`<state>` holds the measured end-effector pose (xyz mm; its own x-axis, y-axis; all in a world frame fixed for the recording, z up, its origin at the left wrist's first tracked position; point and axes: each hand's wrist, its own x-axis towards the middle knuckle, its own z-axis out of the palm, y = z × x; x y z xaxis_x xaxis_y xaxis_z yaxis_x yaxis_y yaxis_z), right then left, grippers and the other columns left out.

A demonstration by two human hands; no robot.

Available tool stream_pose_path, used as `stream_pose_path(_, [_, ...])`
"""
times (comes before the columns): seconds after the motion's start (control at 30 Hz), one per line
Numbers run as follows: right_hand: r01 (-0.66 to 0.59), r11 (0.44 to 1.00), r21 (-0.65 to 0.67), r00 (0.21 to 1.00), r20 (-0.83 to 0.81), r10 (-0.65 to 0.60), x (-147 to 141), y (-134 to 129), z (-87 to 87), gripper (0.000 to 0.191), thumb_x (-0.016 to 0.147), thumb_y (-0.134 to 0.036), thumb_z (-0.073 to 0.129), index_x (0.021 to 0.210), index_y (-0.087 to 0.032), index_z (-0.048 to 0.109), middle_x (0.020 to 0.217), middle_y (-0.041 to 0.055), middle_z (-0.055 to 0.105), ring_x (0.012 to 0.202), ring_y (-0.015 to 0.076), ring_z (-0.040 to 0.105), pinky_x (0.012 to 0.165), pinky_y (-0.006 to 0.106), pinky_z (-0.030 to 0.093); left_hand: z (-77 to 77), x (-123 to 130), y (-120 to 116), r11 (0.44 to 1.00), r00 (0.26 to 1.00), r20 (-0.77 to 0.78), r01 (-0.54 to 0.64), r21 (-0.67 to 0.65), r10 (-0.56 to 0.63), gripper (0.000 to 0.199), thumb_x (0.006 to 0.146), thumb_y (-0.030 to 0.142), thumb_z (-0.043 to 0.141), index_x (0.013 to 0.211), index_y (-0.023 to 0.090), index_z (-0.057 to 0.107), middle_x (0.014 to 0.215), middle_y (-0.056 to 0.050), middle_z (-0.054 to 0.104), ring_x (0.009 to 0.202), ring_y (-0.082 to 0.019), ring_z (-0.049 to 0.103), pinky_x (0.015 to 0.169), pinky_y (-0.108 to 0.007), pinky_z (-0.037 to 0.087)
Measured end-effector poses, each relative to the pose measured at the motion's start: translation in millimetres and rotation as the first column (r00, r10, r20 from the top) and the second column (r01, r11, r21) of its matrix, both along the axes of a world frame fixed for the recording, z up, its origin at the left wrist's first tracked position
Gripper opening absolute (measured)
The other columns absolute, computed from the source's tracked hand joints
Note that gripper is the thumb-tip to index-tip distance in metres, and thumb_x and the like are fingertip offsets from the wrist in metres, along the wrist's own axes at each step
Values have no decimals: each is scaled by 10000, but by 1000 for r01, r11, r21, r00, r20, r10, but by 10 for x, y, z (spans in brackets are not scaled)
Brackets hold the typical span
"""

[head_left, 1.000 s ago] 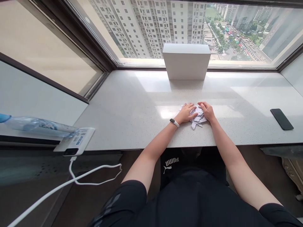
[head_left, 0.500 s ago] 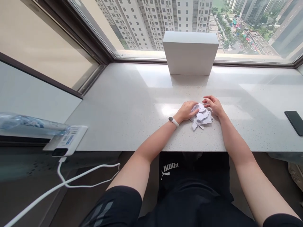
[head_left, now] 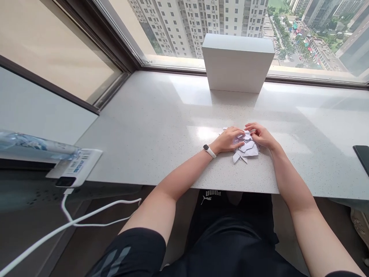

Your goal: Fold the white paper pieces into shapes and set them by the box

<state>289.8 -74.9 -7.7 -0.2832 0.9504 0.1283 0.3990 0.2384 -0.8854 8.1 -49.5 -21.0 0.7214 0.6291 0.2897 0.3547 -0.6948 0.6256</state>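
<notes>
On pale speckled surface (head_left: 161, 127): both hands (head_left: 230, 139) (head_left: 261, 136) half-curled on torn white paper scraps (head_left: 247, 147); grip unclear. Upright white box (head_left: 238, 71) behind, contents hidden.

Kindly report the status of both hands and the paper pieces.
Left hand over paper pile. Right hand at its far right edge, fingers curled. White box behind, not in the way.

White box (head_left: 236, 69) upright on the counter (head_left: 138, 130) beside the window (head_left: 198, 27).
</notes>
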Motion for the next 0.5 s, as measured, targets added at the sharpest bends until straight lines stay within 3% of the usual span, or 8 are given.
stream_pose_path(0.13, [-15, 1000, 8, 999, 33, 15, -30, 7, 23, 410, 814, -254, 725, 1169, -256, 929, 1571, 164, 855, 1078, 300, 816, 946, 481, 675, 6, 33, 8, 997, 998, 32, -59, -54, 61, 199, 1182, 337, 739, 1268, 250, 895, 1345, -152, 939, 1339, -357, 864, 1259, -597, 660])
stream_pose_path(0.33, [3, 999, -51, 1000, -31, -5, -54, -32, 110, 377, 857, -351, 841, 1215, -258, 913, 1537, 143, 888, 1115, 300, 826, 955, 456, 686, 29, 40, 30, 977, 976, 152, -132, -166, 158, 255, 1218, 364, 696, 1290, 223, 896, 1328, -139, 947, 1229, -305, 873, 1142, -485, 691])
stream_pose_path(0.5, [107, 994, -25, 993, -54, -108, -99, 6, 68, 418, 958, -622, 907, 1140, -246, 918, 1226, 133, 939, 926, 277, 819, 905, 475, 700, 68, 16, 64, 959, 935, 279, -154, -239, 220, 303, 1238, 424, 666, 1244, 211, 880, 1219, -124, 943, 1088, -267, 861, 1003, -416, 676])
